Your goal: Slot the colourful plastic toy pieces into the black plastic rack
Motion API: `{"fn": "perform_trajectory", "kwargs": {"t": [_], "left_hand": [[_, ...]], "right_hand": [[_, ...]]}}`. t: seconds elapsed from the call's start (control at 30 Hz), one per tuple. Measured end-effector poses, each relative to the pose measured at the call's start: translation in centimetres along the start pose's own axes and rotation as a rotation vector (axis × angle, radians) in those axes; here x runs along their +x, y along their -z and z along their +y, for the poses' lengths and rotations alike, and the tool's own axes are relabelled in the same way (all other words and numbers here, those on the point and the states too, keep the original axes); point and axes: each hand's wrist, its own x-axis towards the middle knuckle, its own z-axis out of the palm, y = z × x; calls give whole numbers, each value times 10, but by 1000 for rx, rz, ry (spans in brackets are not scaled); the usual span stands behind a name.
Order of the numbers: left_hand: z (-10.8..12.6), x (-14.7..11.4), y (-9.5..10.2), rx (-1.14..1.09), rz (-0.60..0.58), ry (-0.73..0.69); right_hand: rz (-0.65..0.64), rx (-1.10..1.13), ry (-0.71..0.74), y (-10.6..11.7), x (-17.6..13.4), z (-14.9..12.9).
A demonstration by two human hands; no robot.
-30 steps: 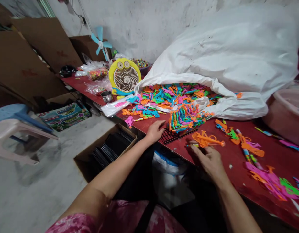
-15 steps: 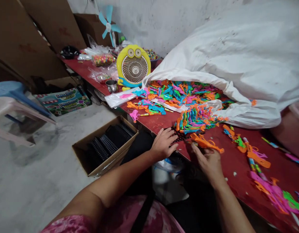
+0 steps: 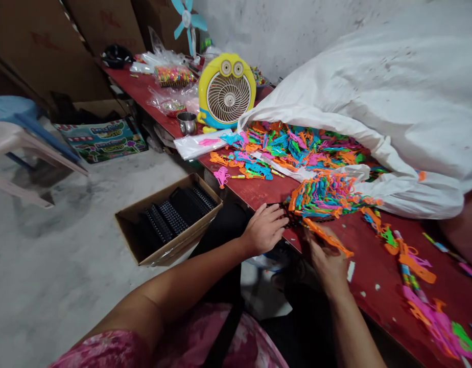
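My left hand (image 3: 264, 230) lies with its fingers stretched out over the near left end of a black perforated rack (image 3: 294, 216) at the table's edge. A dense row of colourful plastic toys (image 3: 324, 194) stands in the rack, hiding much of it. My right hand (image 3: 330, 263) is closed on an orange gun-shaped plastic toy (image 3: 326, 236), held low beside the front of the rack. Whether this toy touches the rack I cannot tell. Behind the row, a heap of similar loose toys (image 3: 289, 143) spills from a white sack (image 3: 393, 92).
A carton (image 3: 124, 245) of black racks stands on the floor at left, near stools (image 3: 14, 143). On the red table (image 3: 239, 197) are a yellow fan (image 3: 228, 97), a metal cup (image 3: 187, 122) and plastic bags (image 3: 199, 144). More toys (image 3: 416, 260) lie at right.
The view has shifted slightly. The orange toy in my right hand has turned, showing a narrower side. My left hand stays at the rack's end, its fingers now closer together.
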Motion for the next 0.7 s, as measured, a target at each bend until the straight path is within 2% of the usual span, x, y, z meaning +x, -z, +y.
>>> {"fn": "perform_trajectory", "kwargs": {"t": [0.13, 0.3, 0.37, 0.47, 0.53, 0.7], "left_hand": [[0, -5, 2, 11, 0, -9], [1, -5, 5, 3, -31, 5], [3, -4, 7, -8, -42, 12], [4, -3, 10, -12, -56, 11], [5, -4, 11, -8, -56, 1], [5, -5, 11, 18, -46, -14]], "right_hand": [[-66, -132, 116, 1, 1, -2], [-113, -292, 144, -2, 7, -6], [-75, -281, 106, -8, 5, -7], [94, -135, 7, -22, -1, -9], [156, -89, -15, -29, -4, -11], [83, -279, 57, -25, -2, -20]]}}
